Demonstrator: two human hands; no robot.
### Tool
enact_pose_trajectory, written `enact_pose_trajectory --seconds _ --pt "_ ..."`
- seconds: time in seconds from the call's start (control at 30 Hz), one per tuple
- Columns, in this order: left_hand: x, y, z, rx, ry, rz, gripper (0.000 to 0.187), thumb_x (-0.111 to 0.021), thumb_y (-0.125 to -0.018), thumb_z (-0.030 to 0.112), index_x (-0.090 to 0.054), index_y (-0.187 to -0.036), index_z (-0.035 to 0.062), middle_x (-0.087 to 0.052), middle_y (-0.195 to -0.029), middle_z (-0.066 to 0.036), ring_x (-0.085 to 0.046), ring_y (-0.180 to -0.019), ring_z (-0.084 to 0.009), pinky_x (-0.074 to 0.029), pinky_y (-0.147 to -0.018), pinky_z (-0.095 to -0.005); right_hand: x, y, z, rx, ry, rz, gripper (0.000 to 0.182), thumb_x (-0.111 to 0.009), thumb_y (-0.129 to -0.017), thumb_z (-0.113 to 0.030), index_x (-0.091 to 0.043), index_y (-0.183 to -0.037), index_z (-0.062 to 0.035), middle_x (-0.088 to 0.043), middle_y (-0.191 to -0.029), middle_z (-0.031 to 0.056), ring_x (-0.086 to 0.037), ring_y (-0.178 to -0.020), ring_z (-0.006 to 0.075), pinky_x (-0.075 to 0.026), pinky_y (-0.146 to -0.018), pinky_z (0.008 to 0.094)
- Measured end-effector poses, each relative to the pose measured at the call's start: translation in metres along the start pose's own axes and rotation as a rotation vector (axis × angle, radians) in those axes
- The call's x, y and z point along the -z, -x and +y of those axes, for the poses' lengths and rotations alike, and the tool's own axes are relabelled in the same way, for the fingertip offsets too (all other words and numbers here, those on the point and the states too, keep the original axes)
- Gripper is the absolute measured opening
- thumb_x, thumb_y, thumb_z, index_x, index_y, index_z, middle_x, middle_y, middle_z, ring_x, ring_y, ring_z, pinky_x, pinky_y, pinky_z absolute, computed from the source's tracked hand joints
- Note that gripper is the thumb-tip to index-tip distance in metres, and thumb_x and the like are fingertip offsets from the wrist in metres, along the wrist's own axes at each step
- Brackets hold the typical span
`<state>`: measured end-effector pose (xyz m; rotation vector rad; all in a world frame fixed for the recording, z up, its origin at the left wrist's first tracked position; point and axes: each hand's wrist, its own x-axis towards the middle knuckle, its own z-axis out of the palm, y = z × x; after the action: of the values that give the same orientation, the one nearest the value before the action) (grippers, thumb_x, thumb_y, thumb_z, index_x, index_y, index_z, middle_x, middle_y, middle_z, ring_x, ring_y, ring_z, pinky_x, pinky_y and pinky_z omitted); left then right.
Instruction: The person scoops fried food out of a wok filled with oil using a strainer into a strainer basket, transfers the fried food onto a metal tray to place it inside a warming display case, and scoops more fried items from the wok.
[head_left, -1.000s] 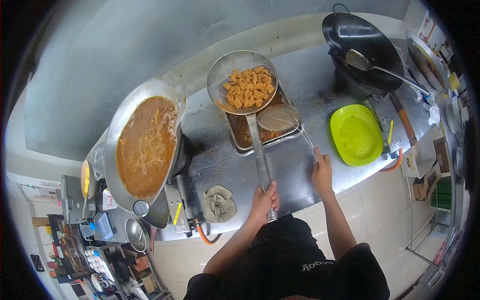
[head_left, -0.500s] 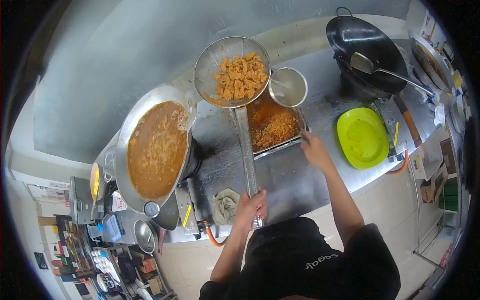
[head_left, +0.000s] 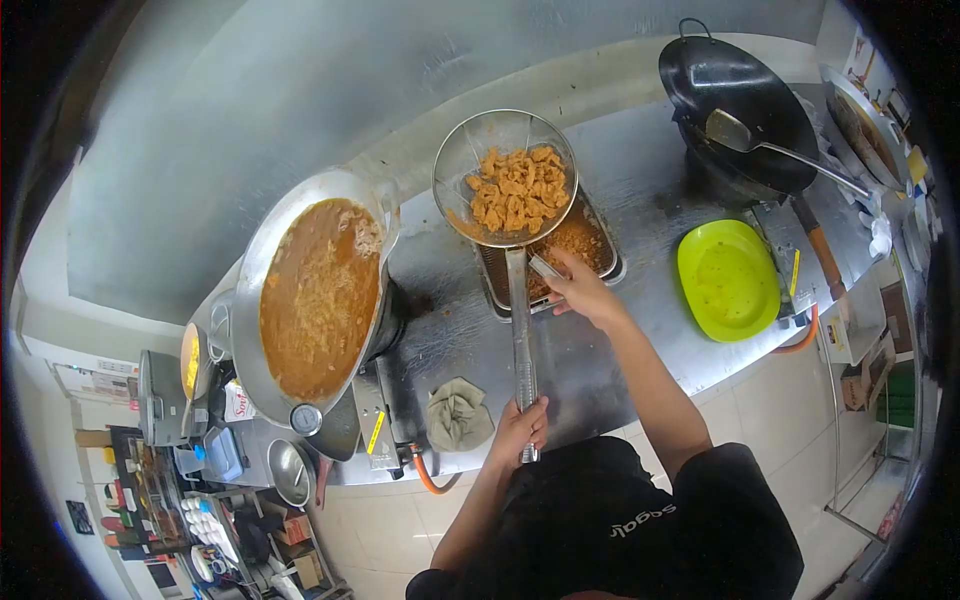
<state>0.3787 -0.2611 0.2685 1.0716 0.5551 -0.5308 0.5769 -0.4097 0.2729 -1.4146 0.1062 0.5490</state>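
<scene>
My left hand (head_left: 522, 428) is closed around the long metal handle of a large wire strainer (head_left: 448, 165). In its bowl lie many browned, fried pieces of food (head_left: 518, 188). My right hand (head_left: 588, 290) grips the metal handle of a small strainer (head_left: 545, 267), just right of the large strainer's handle. The small strainer's round head is hidden, seemingly beneath the large one. Below both is a rectangular metal tray (head_left: 612, 262) with brown oil and fried crumbs (head_left: 580, 240).
On the left, a big wok of brown oil (head_left: 318, 300) sits on a burner. A crumpled cloth (head_left: 458, 415) lies on the steel counter. To the right are a green plate (head_left: 728, 280) and a black wok (head_left: 745, 95) holding a spatula (head_left: 735, 132).
The large strainer has moved right and nearer, over the tray. My right hand has moved left and slightly up, taking the small strainer's head out of sight.
</scene>
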Motion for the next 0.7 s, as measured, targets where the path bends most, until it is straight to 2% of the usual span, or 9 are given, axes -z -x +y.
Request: enact_pose_trajectory --seconds 0.1,0.2,0.3,0.4,0.53,0.6,0.7 --pt "0.008 -0.007 -0.010 0.031 0.013 -0.010 0.022 -0.057 -0.094 0.026 -0.045 -0.100 0.0083 -0.045 -0.062 0.000 -0.045 -0.045 -0.0094 -0.039 -0.040 -0.0261 0.004 0.021 0.011 0.138 0.140 0.050 0.057 -0.057 -0.091 -0.019 -0.033 -0.141 -0.0073 -0.057 -0.107 0.0111 -0.059 -0.081 0.0168 -0.052 -0.059 0.0299" --pt "0.007 -0.012 -0.016 0.008 0.015 -0.001 0.030 -0.056 -0.094 0.030 -0.046 -0.109 0.0064 -0.052 -0.069 -0.003 -0.052 -0.053 -0.0128 -0.046 -0.050 -0.0278 0.016 0.047 0.023 0.177 0.161 0.058 0.053 -0.057 -0.091 -0.019 -0.036 -0.139 -0.0086 -0.057 -0.107 0.0088 -0.059 -0.079 0.0158 -0.051 -0.060 0.0282" --pt "0.012 -0.016 -0.024 0.049 -0.006 0.012 0.036 -0.056 -0.094 0.033 -0.046 -0.115 0.0058 -0.056 -0.078 -0.005 -0.058 -0.065 -0.0151 -0.049 -0.059 -0.0287 0.030 0.077 0.039 0.225 0.177 0.048 0.049 -0.058 -0.090 -0.018 -0.041 -0.135 -0.0075 -0.058 -0.104 0.0079 -0.057 -0.076 0.0149 -0.048 -0.062 0.0265" --pt "0.023 -0.024 -0.052 -0.028 -0.089 0.022 0.037 -0.058 -0.093 0.032 -0.044 -0.116 0.0060 -0.057 -0.086 -0.005 -0.060 -0.072 -0.0153 -0.050 -0.063 -0.0283 0.041 0.106 0.062 0.240 0.383 0.100 0.044 -0.059 -0.088 -0.015 -0.048 -0.130 -0.0067 -0.059 -0.099 0.0075 -0.056 -0.072 0.0141 -0.046 -0.064 0.0259" --pt "0.036 -0.018 -0.080 -0.092 -0.188 0.027 0.044 -0.058 -0.092 0.031 -0.040 -0.123 0.0059 -0.057 -0.096 -0.007 -0.061 -0.080 -0.0162 -0.051 -0.072 -0.0305 0.038 0.145 0.081 0.269 0.456 0.188 0.037 -0.060 -0.087 -0.013 -0.055 -0.123 -0.0058 -0.060 -0.096 0.0094 -0.056 -0.072 0.0157 -0.046 -0.067 0.0272" --pt "0.044 -0.001 -0.088 -0.164 -0.221 0.001 0.048 -0.059 -0.092 0.031 -0.038 -0.128 0.0062 -0.057 -0.100 -0.008 -0.061 -0.084 -0.0169 -0.051 -0.078 -0.0315 0.029 0.161 0.093 0.334 0.492 0.218 0.033 -0.060 -0.087 -0.012 -0.057 -0.119 -0.0052 -0.060 -0.096 0.0103 -0.056 -0.072 0.0167 -0.046 -0.067 0.0272" --pt "0.059 0.043 -0.096 -0.130 -0.174 0.028 0.054 -0.058 -0.093 0.031 -0.034 -0.134 0.0077 -0.057 -0.105 -0.011 -0.061 -0.090 -0.0187 -0.049 -0.083 -0.0330 -0.005 0.187 0.098 0.432 0.524 0.282 0.028 -0.059 -0.087 -0.011 -0.059 -0.115 -0.0044 -0.060 -0.095 0.0112 -0.056 -0.072 0.0180 -0.046 -0.067 0.0275"
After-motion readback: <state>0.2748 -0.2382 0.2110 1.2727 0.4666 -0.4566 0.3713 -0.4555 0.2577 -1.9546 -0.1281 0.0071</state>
